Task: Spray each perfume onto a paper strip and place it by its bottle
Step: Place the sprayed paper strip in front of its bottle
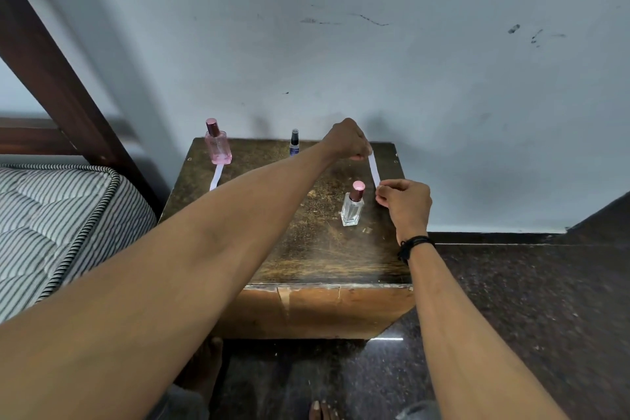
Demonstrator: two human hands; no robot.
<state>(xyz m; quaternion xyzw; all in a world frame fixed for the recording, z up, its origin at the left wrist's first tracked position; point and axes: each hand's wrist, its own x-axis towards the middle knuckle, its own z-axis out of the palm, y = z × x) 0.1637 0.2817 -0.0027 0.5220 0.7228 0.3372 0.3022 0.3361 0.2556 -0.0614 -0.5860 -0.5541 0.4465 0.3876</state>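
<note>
Head view, looking down on a worn wooden bench (306,249) against a pale wall, with a striped mattress (51,215) at far left.

At the bench's back left corner stands a pink perfume bottle (218,147), upright and capped. A white strip (216,177) lies flat just in front of it, so this one looks done.

Further right, at the back edge, stands a small dark spray bottle (294,143) with no strip near it.

The left hand (347,140) reaches across to the back right of the bench. Its curled fingers (359,157) pinch the far end of a second paper strip (374,170).

Below and nearer, a clear glass bottle (353,206) with a pink cap stands upright, just left of that strip.

The right hand (404,203), a dark band (416,244) at its wrist, pinches the strip's near end between thumb and fingertips (383,193), the other fingers loosely curled. Whether the strip touches the bench cannot be told.

The paper is likely very light and limp, easily creased or blown aside, so holding both ends suits it. The glass bottles are probably heavier, smooth and breakable, best gripped round the body.
</note>
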